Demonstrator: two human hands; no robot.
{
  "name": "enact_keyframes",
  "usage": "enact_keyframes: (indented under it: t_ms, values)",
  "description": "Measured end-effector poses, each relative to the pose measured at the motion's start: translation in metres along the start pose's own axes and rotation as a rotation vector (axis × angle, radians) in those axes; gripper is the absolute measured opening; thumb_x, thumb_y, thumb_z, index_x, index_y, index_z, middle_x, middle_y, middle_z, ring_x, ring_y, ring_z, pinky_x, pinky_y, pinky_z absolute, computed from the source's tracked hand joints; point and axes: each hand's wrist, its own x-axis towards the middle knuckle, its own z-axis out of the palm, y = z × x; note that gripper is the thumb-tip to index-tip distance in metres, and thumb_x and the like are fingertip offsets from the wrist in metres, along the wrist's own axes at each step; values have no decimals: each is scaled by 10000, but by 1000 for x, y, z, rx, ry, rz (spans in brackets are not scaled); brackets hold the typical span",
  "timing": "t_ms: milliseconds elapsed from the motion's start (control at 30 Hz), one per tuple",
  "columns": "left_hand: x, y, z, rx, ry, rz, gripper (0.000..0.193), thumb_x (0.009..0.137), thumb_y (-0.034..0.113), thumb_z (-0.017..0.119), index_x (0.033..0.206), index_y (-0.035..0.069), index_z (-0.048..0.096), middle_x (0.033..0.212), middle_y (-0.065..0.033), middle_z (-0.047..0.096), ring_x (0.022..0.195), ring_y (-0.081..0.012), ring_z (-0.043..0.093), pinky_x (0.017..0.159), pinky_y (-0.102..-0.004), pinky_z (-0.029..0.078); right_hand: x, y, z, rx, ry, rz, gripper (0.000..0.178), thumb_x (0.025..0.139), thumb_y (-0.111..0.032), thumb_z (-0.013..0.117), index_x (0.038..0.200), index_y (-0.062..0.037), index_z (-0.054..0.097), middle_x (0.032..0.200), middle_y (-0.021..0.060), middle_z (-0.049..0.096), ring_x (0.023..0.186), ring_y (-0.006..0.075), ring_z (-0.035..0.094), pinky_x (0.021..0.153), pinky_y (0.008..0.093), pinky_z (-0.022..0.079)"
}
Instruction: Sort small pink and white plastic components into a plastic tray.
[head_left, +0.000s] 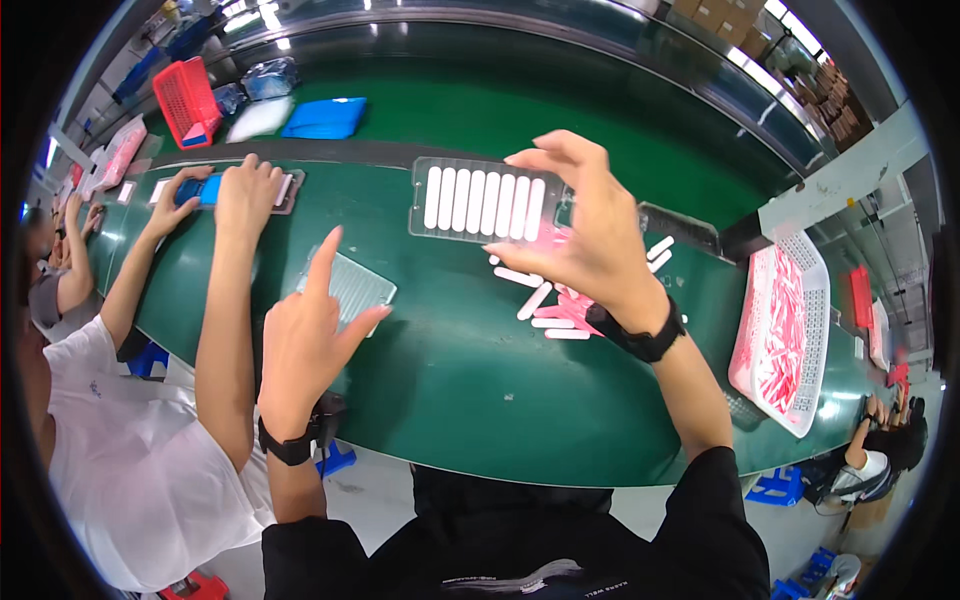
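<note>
My right hand (604, 235) grips the right end of a clear plastic tray (420, 205), thumb at its lower edge and fingers at its upper edge. Several white sticks (479, 204) lie side by side in this tray. Below and around that hand is a loose pile of white and pink sticks (568, 308) on the green table. My left hand (305, 345) is open, index finger stretched out and thumb spread, holding nothing. Beside it, partly behind its fingers, a second clear ridged tray (362, 287) lies on the table.
A white basket (812, 345) of pink and white sticks stands at right. Another clear tray (680, 228) lies near the far edge. At left, a co-worker's hands (245, 195) work on a tray with a blue piece. Beyond are a red basket (183, 105) and a blue packet (325, 118).
</note>
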Motion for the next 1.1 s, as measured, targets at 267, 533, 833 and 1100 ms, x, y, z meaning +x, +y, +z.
enact_keyframes:
  t_ms: [267,533,833,1100]
  values:
    - [-42,-12,8,133,-116,70,828,811,528,872,1348,-59,644,530,-139,544,500,-334,612,528,-425,471,60,35,124,-13,-263,233,871,650,-381,984,1257,-25,471,1051,215,750,1003,412,744,897,454,586]
    - [-75,39,20,74,-231,288,513,858,468,843,1130,42,757,563,-103,616,520,-304,658,502,-392,499,82,18,208,24,-253,166,849,645,-376,977,1225,3,488,925,269,722,934,460,729,835,502,586]
    - [-61,86,55,-139,-228,682,396,851,356,881,1056,37,766,573,-24,612,482,-225,612,467,-332,463,63,27,94,3,-297,190,513,831,-418,844,1113,-22,680,937,167,773,897,356,760,780,435,598]
    - [-17,124,75,-77,-406,812,360,894,377,839,973,42,736,592,-62,632,514,-264,642,476,-365,480,-46,36,-85,-190,-297,481,247,889,-284,776,949,-44,775,833,118,771,794,318,752,743,424,577]
